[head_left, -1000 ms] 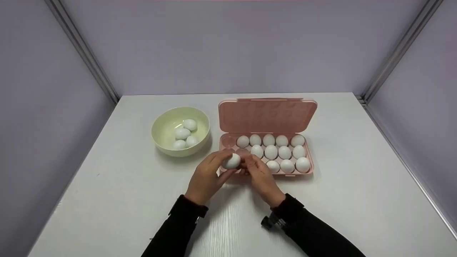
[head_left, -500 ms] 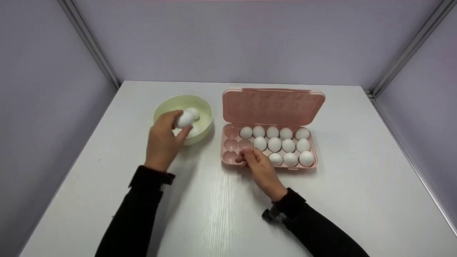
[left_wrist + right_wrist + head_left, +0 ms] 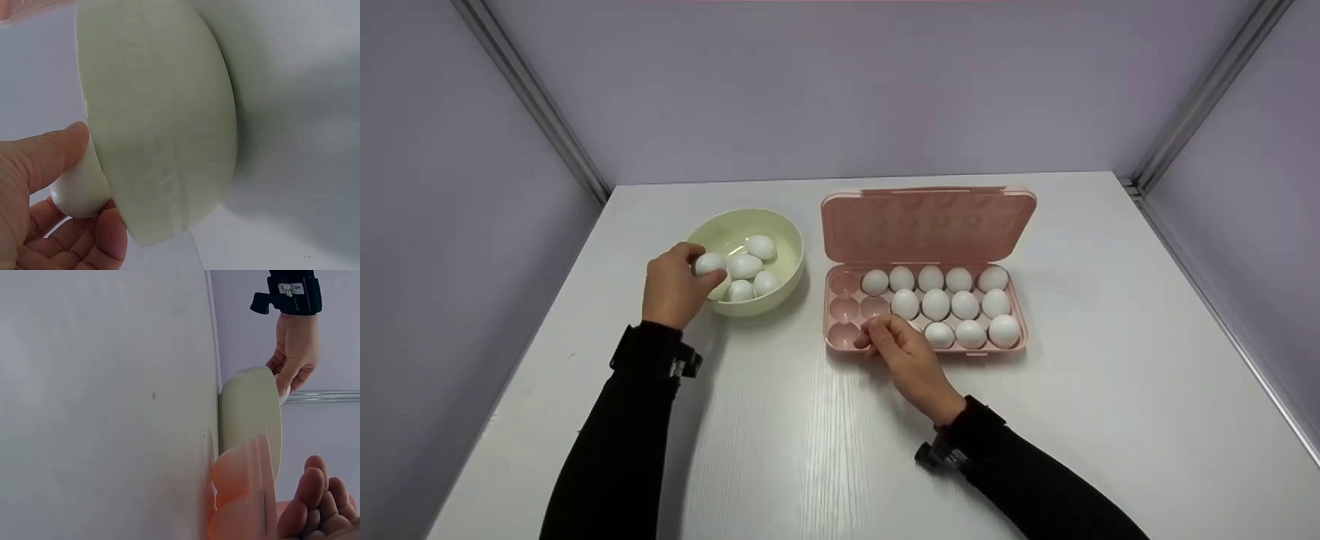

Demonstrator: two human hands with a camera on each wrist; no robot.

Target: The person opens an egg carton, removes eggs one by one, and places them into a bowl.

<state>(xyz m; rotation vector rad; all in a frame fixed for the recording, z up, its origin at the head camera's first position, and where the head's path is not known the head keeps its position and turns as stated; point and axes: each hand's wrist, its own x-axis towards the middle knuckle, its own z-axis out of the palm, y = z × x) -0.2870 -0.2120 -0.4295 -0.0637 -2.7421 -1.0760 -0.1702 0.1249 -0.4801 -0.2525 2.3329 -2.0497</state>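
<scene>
My left hand [image 3: 671,285] is at the left rim of the pale green bowl [image 3: 776,292], pinching a white egg [image 3: 710,265] between thumb and fingers. The left wrist view shows this egg [image 3: 81,188] against the bowl's rim, its far side hidden behind the bowl [image 3: 163,112]. Inside the bowl lie several more white eggs [image 3: 745,266]. Over the front left part of the pink egg carton [image 3: 928,232] hovers my right hand [image 3: 911,364], fingers loosely curled, holding nothing visible. White eggs [image 3: 936,304] fill most of the carton; several cups [image 3: 844,308] at its left end are bare.
The carton's lid stands raised at the back. A white table [image 3: 780,420] carries both containers, with bare surface in front of them. Grey panels [image 3: 840,90] enclose the back and sides.
My left hand has carried the egg from above the carton leftward to the bowl's left rim. The right hand has stayed over the carton's front. The head view has shifted slightly.
</scene>
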